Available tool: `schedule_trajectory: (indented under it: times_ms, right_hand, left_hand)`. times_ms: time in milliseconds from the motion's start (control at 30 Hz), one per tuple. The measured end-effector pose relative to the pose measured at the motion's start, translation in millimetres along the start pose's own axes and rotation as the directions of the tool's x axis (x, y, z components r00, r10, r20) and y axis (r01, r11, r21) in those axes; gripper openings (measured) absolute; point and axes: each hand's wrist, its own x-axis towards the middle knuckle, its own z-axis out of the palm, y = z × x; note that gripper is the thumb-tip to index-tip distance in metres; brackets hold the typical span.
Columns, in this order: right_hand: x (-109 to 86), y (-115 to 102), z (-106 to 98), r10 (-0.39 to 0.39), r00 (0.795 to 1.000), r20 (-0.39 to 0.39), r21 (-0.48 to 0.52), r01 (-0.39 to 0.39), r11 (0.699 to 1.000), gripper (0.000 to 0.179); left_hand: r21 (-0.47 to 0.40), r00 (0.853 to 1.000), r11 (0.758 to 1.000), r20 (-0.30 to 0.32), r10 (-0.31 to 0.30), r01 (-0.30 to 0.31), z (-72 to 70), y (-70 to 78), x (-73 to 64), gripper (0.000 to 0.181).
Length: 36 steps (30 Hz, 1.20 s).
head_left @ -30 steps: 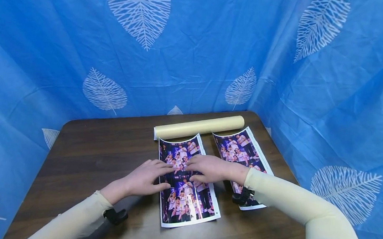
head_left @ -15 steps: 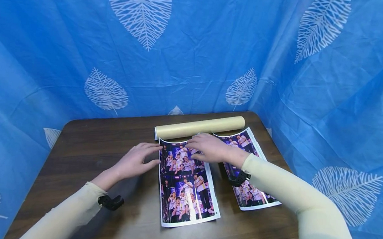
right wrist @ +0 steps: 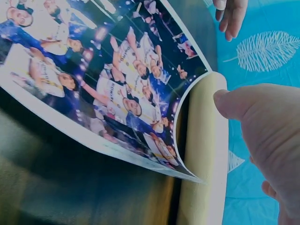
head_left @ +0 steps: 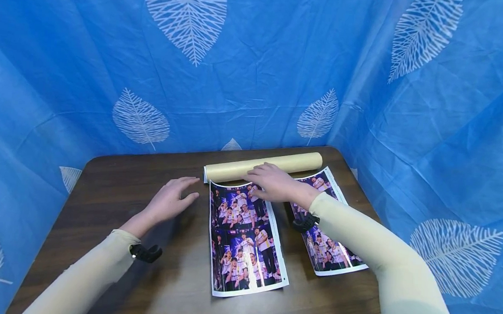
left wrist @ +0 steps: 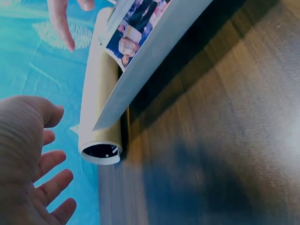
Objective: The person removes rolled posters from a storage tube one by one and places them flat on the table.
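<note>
My left hand (head_left: 167, 201) hovers over the table left of a glossy printed photo sheet (head_left: 248, 236), its fingers spread loosely and holding nothing. My right hand (head_left: 273, 183) reaches over the sheet's far right corner, close to a pale yellow paper roll (head_left: 299, 163) lying along the back of the table. In the right wrist view the thumb of the right hand (right wrist: 269, 117) overlaps the roll (right wrist: 201, 140), and the sheet (right wrist: 131, 89) curls up at its edges. The left wrist view shows the roll's hollow end (left wrist: 101, 152) beside the relaxed left hand (left wrist: 23, 159).
Another photo sheet (head_left: 332, 245) of the same kind lies to the right, partly hidden under the right forearm. Both lie on a dark wooden table (head_left: 119, 202). A blue curtain (head_left: 246, 82) with white leaf prints hangs behind and at the sides.
Both hands have lifted off the middle of the near photo sheet and moved away from the body, the left one to the left, the right one towards the roll. Sheets and roll stay put.
</note>
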Motion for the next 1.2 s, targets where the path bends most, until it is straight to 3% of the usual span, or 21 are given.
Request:
schedule_trajectory:
  times_ms: [200,333,433,533,633,800,933,1000,1100,1200]
  right_hand:
    - [21.2,-1.7,-0.9,0.08,0.995,0.065,0.003,-0.081,0.997,0.073]
    - [41.0,-4.6,4.1,0.112,0.99,0.087,-0.015,-0.111,0.994,0.082]
    - [57.0,-8.8,8.4,0.125,0.988,0.085,-0.022,-0.124,0.992,0.083]
    - [72.4,-14.6,11.1,0.147,0.985,0.089,-0.002,-0.147,0.989,0.085]
    - [88.1,-20.5,14.3,0.161,0.983,0.086,0.024,-0.164,0.986,0.086]
    - [112.8,-28.0,22.9,0.181,0.981,0.066,0.015,-0.182,0.983,0.081]
    - [126.2,-30.0,30.2,0.204,0.977,0.063,-0.002,-0.204,0.979,0.077]
    - [130.8,-30.3,32.7,0.212,0.975,0.066,-0.009,-0.212,0.977,0.075]
    - [136.1,-30.8,34.6,0.219,0.973,0.068,-0.023,-0.218,0.976,0.072]
    - [140.3,-31.8,34.9,0.222,0.973,0.07,-0.011,-0.221,0.975,0.069]
  left_hand:
    - [-0.108,0.991,0.985,0.028,-0.131,0.133,-1.0,-8.4,14.5,0.054]
    - [-0.231,0.977,0.949,0.048,-0.21,0.215,1.9,-14.8,25.6,0.056]
    - [-0.328,0.963,0.906,0.062,-0.263,0.269,5.4,-16.6,34.5,0.058]
    - [-0.442,0.934,0.826,0.097,-0.344,0.35,9.2,-14.9,43.3,0.064]
    - [-0.543,0.889,0.716,0.145,-0.434,0.438,12.5,-13.5,50.4,0.067]
    - [-0.636,0.82,0.563,0.211,-0.531,0.528,18.9,-16.1,59.1,0.063]
    - [-0.708,0.794,0.459,0.239,-0.56,0.536,25.2,-17.1,66.8,0.061]
    - [-0.737,0.789,0.42,0.246,-0.563,0.53,28.0,-17.4,70.8,0.058]
    - [-0.758,0.778,0.381,0.253,-0.575,0.529,31.0,-17.0,75.3,0.054]
    - [-0.773,0.771,0.361,0.246,-0.587,0.522,32.9,-16.8,78.0,0.05]
